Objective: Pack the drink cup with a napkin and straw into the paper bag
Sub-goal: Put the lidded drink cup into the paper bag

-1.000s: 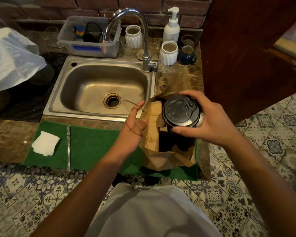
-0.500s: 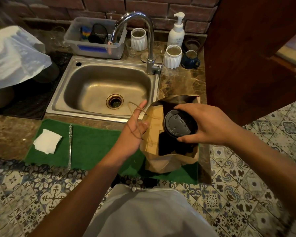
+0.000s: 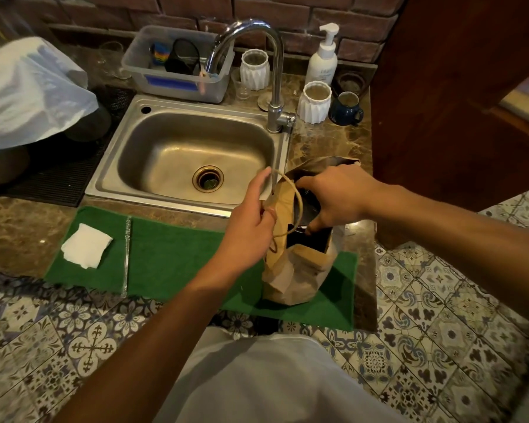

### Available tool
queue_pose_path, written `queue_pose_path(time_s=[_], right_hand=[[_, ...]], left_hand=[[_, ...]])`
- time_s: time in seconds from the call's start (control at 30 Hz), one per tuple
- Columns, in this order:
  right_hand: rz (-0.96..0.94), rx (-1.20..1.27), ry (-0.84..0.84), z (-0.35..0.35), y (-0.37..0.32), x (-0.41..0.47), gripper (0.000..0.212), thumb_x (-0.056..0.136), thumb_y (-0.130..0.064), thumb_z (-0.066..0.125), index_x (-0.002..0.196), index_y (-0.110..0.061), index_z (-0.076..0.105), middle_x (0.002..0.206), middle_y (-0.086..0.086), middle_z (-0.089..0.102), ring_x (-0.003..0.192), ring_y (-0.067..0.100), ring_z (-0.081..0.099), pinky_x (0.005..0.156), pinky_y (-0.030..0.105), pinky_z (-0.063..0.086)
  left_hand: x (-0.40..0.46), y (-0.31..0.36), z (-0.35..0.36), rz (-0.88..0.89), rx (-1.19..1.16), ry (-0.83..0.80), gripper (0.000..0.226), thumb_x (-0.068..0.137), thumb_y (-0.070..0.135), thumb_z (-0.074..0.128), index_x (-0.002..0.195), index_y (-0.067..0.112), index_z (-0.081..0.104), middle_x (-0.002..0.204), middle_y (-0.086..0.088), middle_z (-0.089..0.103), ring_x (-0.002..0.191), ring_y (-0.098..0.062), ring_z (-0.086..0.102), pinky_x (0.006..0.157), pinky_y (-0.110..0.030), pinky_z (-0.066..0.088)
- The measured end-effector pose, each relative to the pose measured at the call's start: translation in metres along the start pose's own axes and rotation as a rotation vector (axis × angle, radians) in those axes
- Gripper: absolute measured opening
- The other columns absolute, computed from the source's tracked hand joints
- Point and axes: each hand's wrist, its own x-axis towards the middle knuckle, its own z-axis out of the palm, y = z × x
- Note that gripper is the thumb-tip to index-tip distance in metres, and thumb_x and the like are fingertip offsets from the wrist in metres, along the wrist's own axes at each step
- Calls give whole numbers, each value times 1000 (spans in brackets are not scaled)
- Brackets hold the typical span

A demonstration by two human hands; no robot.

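while the right hand (image 3: 338,198) reaches down into the open paper bag (image 3: 300,270), its fingers are curled around the dark-lidded drink cup (image 3: 307,209), which sits partly below the bag's rim; whether the cup rests on the bottom of the bag cannot be told. the left hand (image 3: 251,221) pinches the near wall of the bag and its twine handle (image 3: 293,190), holding the mouth apart. the bag stands at the right end of the green mat (image 3: 180,257), in front of the sink (image 3: 196,154). the napkin (image 3: 86,250) and the clear straw (image 3: 126,254) lie side by side at the mat's left end, well apart from the bag, untouched. judging by this, the cup step is nearly done, and the napkin and straw are left to pack.
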Motion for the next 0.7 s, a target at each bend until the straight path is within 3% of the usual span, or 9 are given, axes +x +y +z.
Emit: queue_pose_path(time_s=[0.13,0.23,0.43,0.53,0.6,0.7], right_hand=[[76,-9,-15,-4,-1,9,72,66,-76,74,117,-27,65,98,1,70,86,28,67,66,36,55],[120,-56,-7,-1,-4,10,69,63,-78,74,108,-26,69,85,-2,60,71,24,56,58,32,46],[118,-124,-24,8,-7,9,79,69,-77,71,127,-25,63,100,4,73,87,29,71,54,31,37],[123,-111,0,7,-7,6,83,73,-77,68,136,-25,58,106,5,73,92,29,71,57,32,41],[117,-83,36,3,-5,3,77,77,-74,66,133,-22,60,106,5,73,95,30,71,60,33,43],[90,-29,116,-8,0,-8,58,87,-64,64,129,-23,63,104,5,72,96,30,70,66,35,50]], left_hand=[[-1,4,2,27,150,83,67,100,12,46,157,36,20,70,-13,61,59,-25,54,57,-51,45],[3,5,2,31,185,110,66,101,12,46,157,33,19,67,-6,59,60,-24,55,56,-44,43],[11,-5,-2,-21,66,99,63,102,13,47,154,40,24,73,-9,65,59,-19,56,57,-35,44],[16,-6,-10,-114,-155,49,60,102,11,50,150,42,33,74,-3,62,72,-18,62,71,-37,52],[20,-10,-14,-140,-207,39,57,101,9,52,148,39,40,73,-3,58,77,-19,61,77,-38,51],[22,-12,-14,-132,-231,38,49,100,9,55,142,33,50,71,-2,58,72,-16,59,71,-32,48]])
